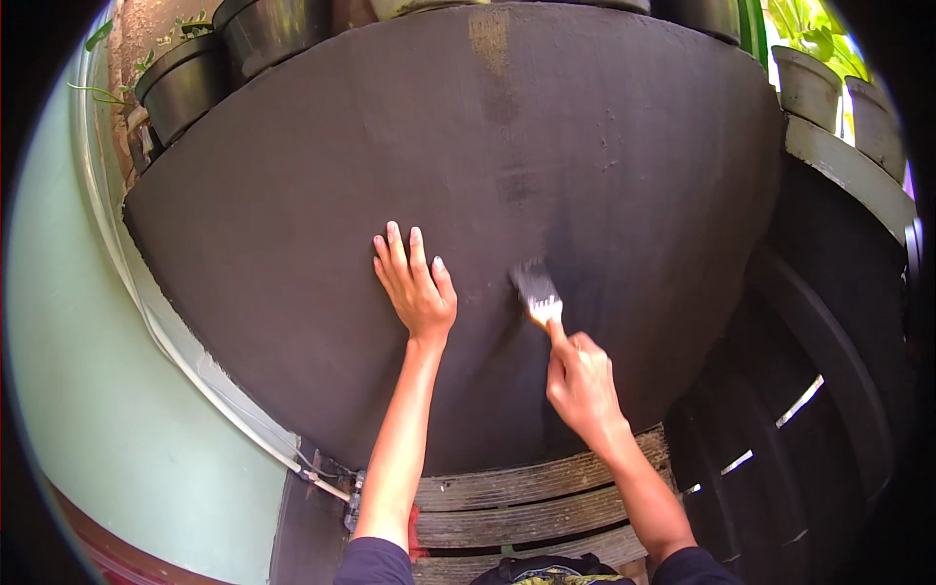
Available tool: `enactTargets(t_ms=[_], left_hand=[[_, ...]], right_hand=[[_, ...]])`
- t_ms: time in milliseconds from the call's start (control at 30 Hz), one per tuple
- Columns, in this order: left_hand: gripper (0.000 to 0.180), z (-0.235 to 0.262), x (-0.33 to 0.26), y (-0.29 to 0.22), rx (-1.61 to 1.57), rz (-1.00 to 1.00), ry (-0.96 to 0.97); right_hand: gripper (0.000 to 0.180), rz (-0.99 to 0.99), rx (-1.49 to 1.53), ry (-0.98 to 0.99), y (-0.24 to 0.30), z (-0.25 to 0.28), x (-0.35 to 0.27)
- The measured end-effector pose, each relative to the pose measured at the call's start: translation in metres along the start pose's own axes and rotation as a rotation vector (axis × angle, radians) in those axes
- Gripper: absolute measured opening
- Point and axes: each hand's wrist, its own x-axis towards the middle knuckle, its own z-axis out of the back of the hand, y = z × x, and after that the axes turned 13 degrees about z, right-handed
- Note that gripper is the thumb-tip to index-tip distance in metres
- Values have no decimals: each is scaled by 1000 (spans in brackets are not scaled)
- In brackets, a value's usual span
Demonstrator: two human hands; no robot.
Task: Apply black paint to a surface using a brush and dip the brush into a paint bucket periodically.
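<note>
A dark grey-brown wall (292, 224) fills the middle of the head view. Flat against it, fingers spread, lies my left hand (417, 292). My right hand (583, 380) is closed round the handle of a paintbrush (536, 291), whose dark bristles meet the wall to the right of my left hand. The bristles are somewhat blurred. Around the brush the surface looks darker and streaked, and a pale tan patch (489, 41) shows near the wall's top edge.
Black plant pots (185, 86) line the ledge above, with grey pots (807, 88) at the upper right. A pale green wall (107, 370) with a white pipe (175, 356) stands left. Weathered wooden slats (517, 526) lie below, and dark boards (770, 409) with gaps run along the right.
</note>
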Motion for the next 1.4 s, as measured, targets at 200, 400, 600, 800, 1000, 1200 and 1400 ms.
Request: enactTargets(t_ms=[200,400,600,800,1000,1200,1400], left_hand=[[49,3,-5,7,19,3,9],[50,-1,-2,2,5,-8,5],[50,1,-2,5,8,-3,14],[50,2,-3,5,1,2,12],[50,2,-5,5,0,-3,22],[50,1,-5,7,16,4,20],[49,0,-2,1,20,-1,-7]], right_hand=[[56,-41,58,-176,42,62,30],[52,207,-284,-362,28,117,132],[49,74,-405,-293,36,108,167],[50,23,-337,-58,25,62,131],[63,-88,-221,190,20,44,46],[57,104,-255,-58,43,103,95],[52,33,-401,-121,23,84,147]])
